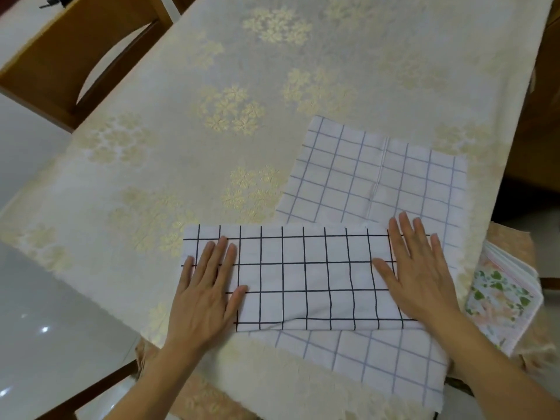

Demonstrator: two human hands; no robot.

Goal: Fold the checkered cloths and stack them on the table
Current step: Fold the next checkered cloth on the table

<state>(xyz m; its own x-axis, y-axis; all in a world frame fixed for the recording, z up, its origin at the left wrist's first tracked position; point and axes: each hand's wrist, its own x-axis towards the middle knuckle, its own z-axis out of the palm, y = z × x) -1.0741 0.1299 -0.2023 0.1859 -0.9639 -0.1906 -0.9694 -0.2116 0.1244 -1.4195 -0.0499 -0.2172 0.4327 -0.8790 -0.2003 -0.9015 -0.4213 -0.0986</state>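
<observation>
Nearest us, our left hand (206, 286) lies flat with fingers straight and spread on the left end of the black-checked cloth (306, 277), and our right hand (419, 274) lies just as flat, fingers straight, on its right end. Neither hand grips anything; both press the fabric down. This cloth is already folded into a long band that runs across the near part of the table (151, 177), and it looks ready to be folded again end to end.

Under it, and reaching out both toward us and away from us, lies the blue-checked cloth (375, 180). It is spread open in a single layer, with a seam running down it, and its near corner hangs over the table edge. We judge it still wholly unfolded.

So the work seems to be in its early part: one cloth part-folded, one not begun, and no stack made yet.

To the right, off the table edge, sit some folded floral cloths (503, 298). Farther off, the floral tablecloth (272, 71) covers the table, with a wooden chair (78, 56) at the far left.
</observation>
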